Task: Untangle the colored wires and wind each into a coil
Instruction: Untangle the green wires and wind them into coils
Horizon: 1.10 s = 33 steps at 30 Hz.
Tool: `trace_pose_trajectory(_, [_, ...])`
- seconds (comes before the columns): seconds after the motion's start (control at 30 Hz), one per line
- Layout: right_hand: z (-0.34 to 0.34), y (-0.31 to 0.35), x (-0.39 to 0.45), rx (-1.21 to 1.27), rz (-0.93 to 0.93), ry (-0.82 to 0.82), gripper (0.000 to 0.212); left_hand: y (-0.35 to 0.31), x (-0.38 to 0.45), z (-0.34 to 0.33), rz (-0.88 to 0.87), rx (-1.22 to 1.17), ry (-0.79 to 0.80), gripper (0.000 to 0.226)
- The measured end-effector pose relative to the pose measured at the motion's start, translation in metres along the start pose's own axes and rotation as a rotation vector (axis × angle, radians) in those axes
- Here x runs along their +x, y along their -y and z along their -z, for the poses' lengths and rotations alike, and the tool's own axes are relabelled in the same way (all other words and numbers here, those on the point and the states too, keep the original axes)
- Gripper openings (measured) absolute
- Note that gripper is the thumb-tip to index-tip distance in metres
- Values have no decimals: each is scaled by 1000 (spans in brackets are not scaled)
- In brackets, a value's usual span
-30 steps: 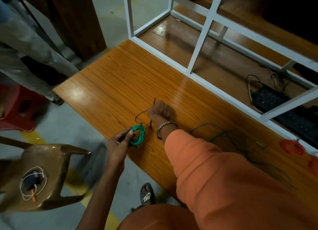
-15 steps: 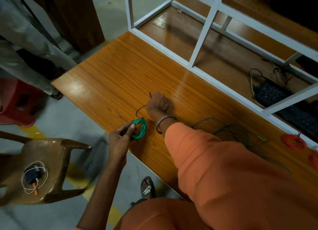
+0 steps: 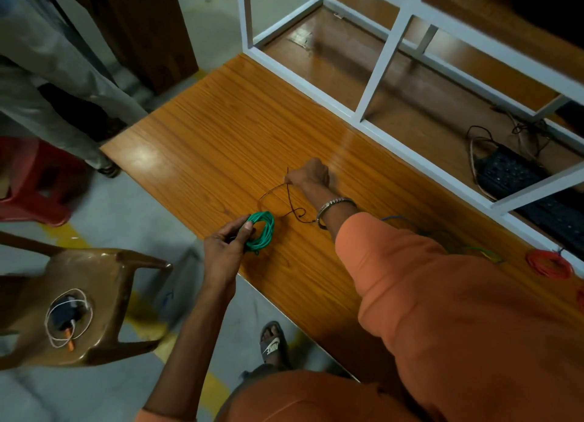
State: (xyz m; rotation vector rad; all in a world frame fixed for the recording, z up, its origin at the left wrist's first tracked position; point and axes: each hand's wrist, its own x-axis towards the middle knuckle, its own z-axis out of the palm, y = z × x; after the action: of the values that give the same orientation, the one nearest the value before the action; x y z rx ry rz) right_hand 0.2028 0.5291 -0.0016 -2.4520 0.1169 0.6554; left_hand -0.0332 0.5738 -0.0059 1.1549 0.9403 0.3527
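Note:
My left hand (image 3: 226,247) pinches a green wire coil (image 3: 261,232) at the near edge of the wooden table (image 3: 205,130), thumb on its left rim. My right hand (image 3: 311,177), farther out on the table, grips a thin dark wire (image 3: 292,206) that loops back toward the green coil. Behind my orange sleeve lies a loose tangle of blue, green and yellow wires (image 3: 474,247), partly hidden. An orange-red coil (image 3: 549,263) sits at the right edge of the table.
A white metal frame (image 3: 376,83) borders the table's far side, with a black keyboard (image 3: 518,175) and cables behind it. A brown plastic chair (image 3: 104,295) holding a white cable stands at left, a red stool (image 3: 34,181) and a person's legs beyond.
My right hand has drawn the dark wire away from the green coil, farther across the table. The left hand keeps its hold on the green coil.

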Motion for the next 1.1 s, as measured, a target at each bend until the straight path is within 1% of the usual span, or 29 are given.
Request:
trace_pose_trajectory(0.03, [0, 2, 1, 8, 6, 4, 60, -1, 0, 0, 0, 1, -1, 30])
trace_pose_trajectory(0.07, [0, 2, 2, 10, 13, 11, 63, -1, 0, 0, -2, 6, -4, 29])
trace_pose_trajectory(0.1, [-2, 2, 4, 3, 3, 13, 61, -2, 0, 0, -5, 13, -5, 29])
trace_pose_trajectory(0.17, [-8, 3, 10, -18, 5, 17, 52, -2, 2, 2, -12, 24, -3, 29])
trace_pose_trajectory(0.23, [-25, -1, 36, -30, -27, 38, 41, -2, 4, 2, -6, 32, -4, 29])
trace_pose_trajectory(0.3, [-30, -2, 51, -11, -52, 70, 36, -2, 6, 2, 8, 35, 5, 30])
trace_pose_trajectory(0.43, [-1, 7, 21, 146, -111, 174, 15, -4, 8, -2, 14, 39, 30, 29])
trace_pose_trajectory(0.5, [7, 4, 19, 228, -148, 234, 11, -2, 8, -4, 23, 39, 38, 29])
trace_pose_trajectory(0.6, [17, 2, 12, 361, -146, 268, 18, 2, 9, -5, 42, 44, 39, 29])
trace_pose_trajectory(0.7, [18, -3, 18, 384, -188, 299, 22, 4, 9, -8, 50, 61, 53, 29])
trace_pose_trajectory(0.83, [26, -11, 30, 390, -265, 301, 15, 1, 9, -19, 45, 57, 81, 28])
trace_pose_trajectory(0.93, [47, -11, 30, 449, -297, 305, 18, -3, 12, -30, 29, 62, 108, 26])
trace_pose_trajectory(1.03, [76, -11, 26, 544, -281, 332, 20, -11, 14, -46, 17, 54, 131, 25])
trace_pose_trajectory(1.1, [95, -16, 18, 602, -258, 292, 15, -16, 14, -60, -4, 44, 140, 25])
